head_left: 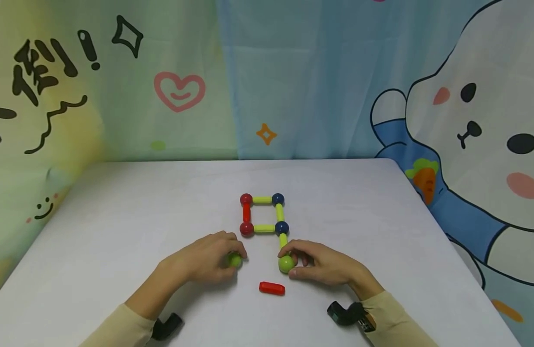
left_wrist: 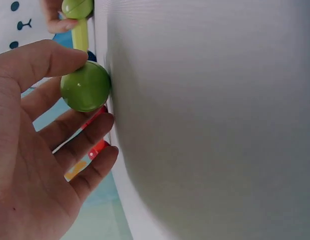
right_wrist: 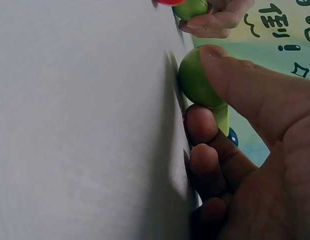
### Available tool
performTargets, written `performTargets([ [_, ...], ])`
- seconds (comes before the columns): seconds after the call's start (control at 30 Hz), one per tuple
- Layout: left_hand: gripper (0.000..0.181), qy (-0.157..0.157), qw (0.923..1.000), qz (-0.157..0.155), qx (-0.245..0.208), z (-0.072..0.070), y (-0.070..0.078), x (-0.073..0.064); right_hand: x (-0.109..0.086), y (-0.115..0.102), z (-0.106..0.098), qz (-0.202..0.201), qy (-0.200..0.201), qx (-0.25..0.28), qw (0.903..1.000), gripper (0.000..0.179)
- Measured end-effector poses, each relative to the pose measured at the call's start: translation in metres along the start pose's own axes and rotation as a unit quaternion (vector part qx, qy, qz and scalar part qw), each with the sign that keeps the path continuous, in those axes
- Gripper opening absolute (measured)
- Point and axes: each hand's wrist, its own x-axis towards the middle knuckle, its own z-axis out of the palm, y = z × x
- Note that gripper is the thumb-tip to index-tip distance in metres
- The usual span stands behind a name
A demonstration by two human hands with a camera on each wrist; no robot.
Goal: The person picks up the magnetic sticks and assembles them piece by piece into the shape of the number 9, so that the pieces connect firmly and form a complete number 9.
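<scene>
My left hand [head_left: 209, 257] pinches a loose green ball [left_wrist: 85, 87] between thumb and fingers, low over the table. My right hand [head_left: 325, 262] grips another green ball [head_left: 286, 264], thumb on one side and fingers curled at the other. That ball sits at the near end of a yellow-green rod [head_left: 283, 239], whose far end meets a blue ball [head_left: 281, 228]. This blue ball is a corner of a flat square of rods and balls, with red balls [head_left: 247, 229] on its left side. Between the hands, nearer me, lies a loose red rod [head_left: 272, 288].
The white table [head_left: 119, 217] ends at a back edge before a printed curtain [head_left: 293, 72]. The square's left side is a red rod [head_left: 247, 212]; its other sides are yellow-green. Dark wrist devices [head_left: 347, 313] sit by both sleeves.
</scene>
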Motion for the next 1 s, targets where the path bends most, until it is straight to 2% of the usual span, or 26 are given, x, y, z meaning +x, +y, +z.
performTargets([
  [0.37,0.042,0.019,0.9997,0.014,0.007,0.003,0.001,-0.008,0.0,-0.003,0.0,0.011,0.001,-0.004,0.9999,0.034],
  [0.53,0.041,0.034,0.9992,0.018,0.011,0.004,0.004,-0.011,0.002,-0.003,0.001,0.007,-0.001,-0.003,1.0,0.034],
  [0.67,0.039,0.046,0.9983,0.033,0.009,0.003,0.009,-0.01,0.002,-0.001,0.002,0.008,-0.001,-0.008,0.9999,0.035],
  [1.0,0.041,0.015,0.9981,0.051,0.031,0.002,0.029,0.005,0.0,0.001,0.001,-0.003,0.008,-0.013,0.9999,0.035],
])
